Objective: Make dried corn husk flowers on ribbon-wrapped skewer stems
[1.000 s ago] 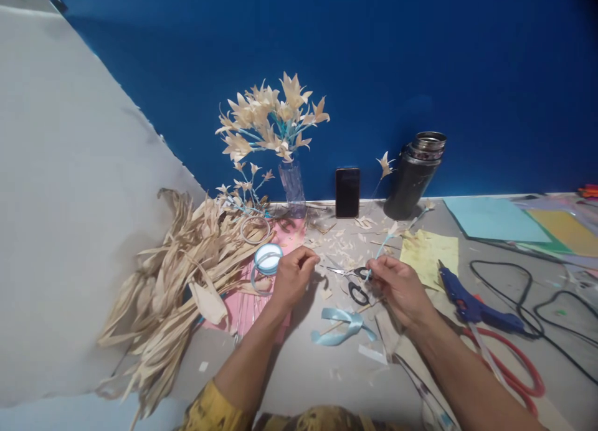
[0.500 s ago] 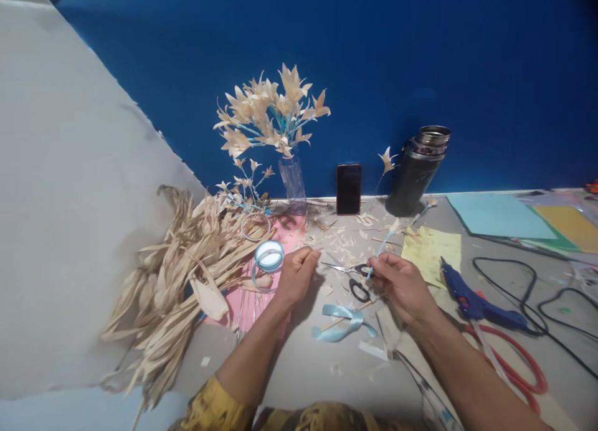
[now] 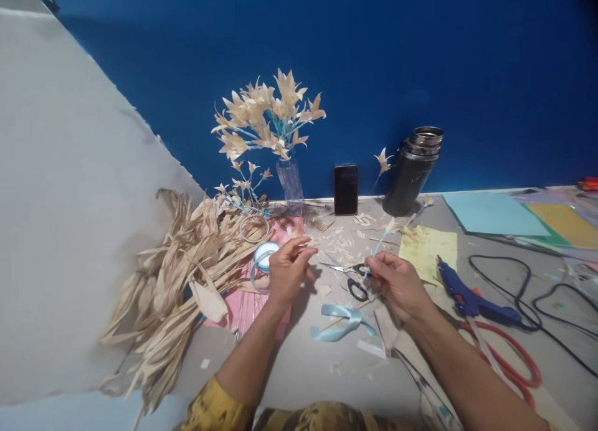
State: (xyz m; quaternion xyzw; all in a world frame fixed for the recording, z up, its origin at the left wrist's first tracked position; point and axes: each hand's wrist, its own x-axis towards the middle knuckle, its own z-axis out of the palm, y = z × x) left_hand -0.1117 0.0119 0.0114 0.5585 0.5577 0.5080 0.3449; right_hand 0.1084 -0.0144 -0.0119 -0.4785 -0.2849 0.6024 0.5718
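My right hand [image 3: 396,283] is closed in a pinch on a flower stem [image 3: 377,247] wrapped in light blue. The stem rises from the fingertips, tilting toward a small pale husk flower [image 3: 390,225]. Left of it, my left hand [image 3: 290,268] hovers with its fingers loosely apart, and I make out nothing in them. Black-handled scissors [image 3: 357,289] lie between the hands, blades toward the left hand. Behind the left hand is a roll of light blue ribbon [image 3: 266,256], partly hidden. A looped piece of blue ribbon [image 3: 343,322] rests on the table nearer to me.
Dried corn husks [image 3: 187,281] are heaped at left. A vase [image 3: 289,185] of husk flowers, a phone [image 3: 346,190] and a steel flask [image 3: 413,169] stand along the blue wall. To the right lie a blue glue gun [image 3: 474,297] with its cord, red-handled scissors [image 3: 518,356] and coloured sheets [image 3: 495,214].
The fingers of my left hand have loosened from a closed fist and spread apart. My right hand keeps its hold on the stem. The whole view has shifted slightly.
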